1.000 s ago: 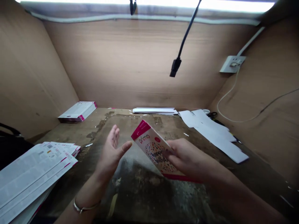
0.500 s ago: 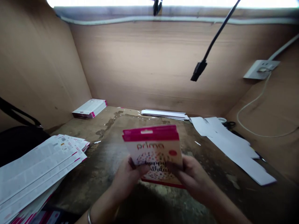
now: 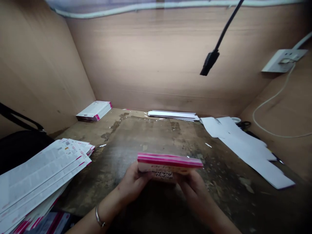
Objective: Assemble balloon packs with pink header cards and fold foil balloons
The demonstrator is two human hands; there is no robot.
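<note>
Both hands grip a small stack of printed card packets (image 3: 168, 160) with pink top edges and black lettering on a pale front. The stack is tilted so that its top edges face the camera, and the front is foreshortened. My left hand (image 3: 135, 180) is closed on the left side, thumb across the front. On the right side my right hand (image 3: 191, 185) is closed likewise, thumb on the front. The fingers behind the stack are hidden. A bracelet (image 3: 98, 217) circles the left wrist.
At left lies a fanned pile of white printed sheets (image 3: 44, 175). A neat stack of packets (image 3: 95, 110) sits in the far left corner. White strips (image 3: 173, 115) lie along the back wall, and white paper pieces (image 3: 246, 152) at right. A black cable (image 3: 211, 60) hangs overhead.
The packets have tipped from front facing me to top edges facing me, and sit slightly lower. Both hands keep hold of them. The camera view has shifted a little downward.
</note>
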